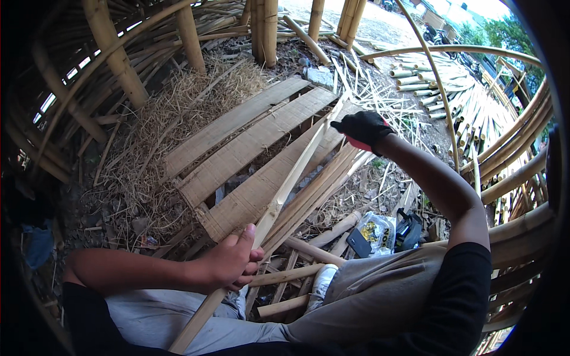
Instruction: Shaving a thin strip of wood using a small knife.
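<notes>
The bare left hand (233,261) is closed around the lower part of a long bamboo strip (285,187) slanting across the lap, the gloved right hand (363,128) pinching near its upper end; it looks light, stiff yet springy, splintery-edged.

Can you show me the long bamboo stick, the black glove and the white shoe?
Long pale bamboo strip (294,178), head view, middle of its length.
Black-gloved right hand (363,126), head view, back of the glove.
White shoe (323,280), head view, its top.

Bamboo strip's (279,196) lower end behind the knee.
</notes>
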Available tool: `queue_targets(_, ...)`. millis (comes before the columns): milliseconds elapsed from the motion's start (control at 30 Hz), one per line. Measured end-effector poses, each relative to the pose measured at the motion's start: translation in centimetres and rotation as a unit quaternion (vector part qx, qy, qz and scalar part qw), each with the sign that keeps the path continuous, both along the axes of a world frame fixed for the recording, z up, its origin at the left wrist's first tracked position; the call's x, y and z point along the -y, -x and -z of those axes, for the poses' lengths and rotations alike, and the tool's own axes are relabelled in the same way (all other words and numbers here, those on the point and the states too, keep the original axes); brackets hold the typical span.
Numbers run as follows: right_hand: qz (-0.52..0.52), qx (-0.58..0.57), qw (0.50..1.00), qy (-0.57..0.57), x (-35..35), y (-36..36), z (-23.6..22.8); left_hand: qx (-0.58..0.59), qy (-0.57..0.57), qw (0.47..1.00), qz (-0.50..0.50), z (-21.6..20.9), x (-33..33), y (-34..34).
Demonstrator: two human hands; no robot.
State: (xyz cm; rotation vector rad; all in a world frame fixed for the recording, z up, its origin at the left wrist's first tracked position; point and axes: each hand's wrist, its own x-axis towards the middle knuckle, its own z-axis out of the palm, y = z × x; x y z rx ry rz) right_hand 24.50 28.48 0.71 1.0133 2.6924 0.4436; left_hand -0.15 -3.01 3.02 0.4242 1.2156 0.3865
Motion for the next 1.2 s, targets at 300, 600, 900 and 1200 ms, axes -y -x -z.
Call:
queue_targets(300,-0.035,0.002,0.997,-0.075,-5.5,-4.3,0.5,-0.001,-0.021,1.000,0.013,-0.3,0.6,-1.0)
queue_targets(600,-0.074,-0.136,0.985,0.080,4.5,2.3,0.0,0.016,0.026,0.999,-0.012,-0.1,0.8,0.0)
queue_targets(900,0.152,-0.082,0.984,0.054,-4.8,-1.8,0.7,0.085,0.032,0.996,-0.006,0.0,-0.1,0.0)
queue_targets(1200,0.143,-0.296,0.933,0.146,7.1,2.3,2.5,-0.027,-0.072,0.996,0.035,0.3,0.4,-0.8)
